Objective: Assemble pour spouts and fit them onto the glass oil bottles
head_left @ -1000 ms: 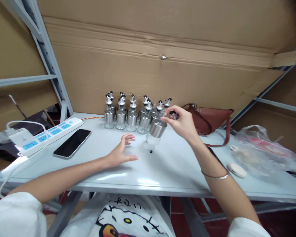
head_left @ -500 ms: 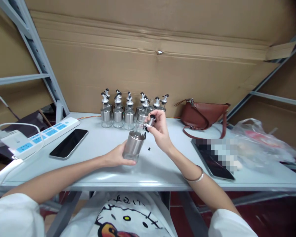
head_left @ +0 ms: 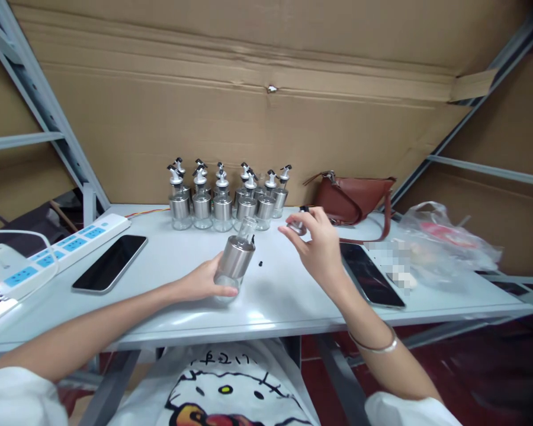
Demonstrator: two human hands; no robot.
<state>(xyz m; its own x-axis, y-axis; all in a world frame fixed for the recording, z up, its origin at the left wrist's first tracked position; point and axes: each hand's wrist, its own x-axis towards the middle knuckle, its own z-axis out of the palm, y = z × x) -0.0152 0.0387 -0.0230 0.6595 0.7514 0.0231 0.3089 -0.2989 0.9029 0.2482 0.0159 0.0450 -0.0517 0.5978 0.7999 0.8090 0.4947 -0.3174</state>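
Note:
My left hand [head_left: 206, 279] is wrapped round the lower part of a glass bottle [head_left: 236, 257] with a steel sleeve, which leans to the right. The bottle's neck is bare. To the right of it, my right hand [head_left: 315, 242] pinches a pourer cap [head_left: 298, 226] with a black top, partly hidden by the fingers. A small black piece [head_left: 260, 264] lies on the table between the hands, and another dark bit shows just behind the bottle's shoulder. Several like bottles [head_left: 222, 207], most with pourer tops, stand in rows at the back.
A power strip [head_left: 62, 254] and a phone [head_left: 110, 263] lie on the left of the table [head_left: 275, 307]. At the right are a brown bag [head_left: 353, 201], a dark tablet [head_left: 373, 275] and a clear plastic bag [head_left: 457, 242]. Cardboard [head_left: 169, 118] walls the back.
My right hand has moved right, away from the bottle's neck, with the pourer cap in its fingers. My left hand still holds the bottle. The view has shifted slightly.

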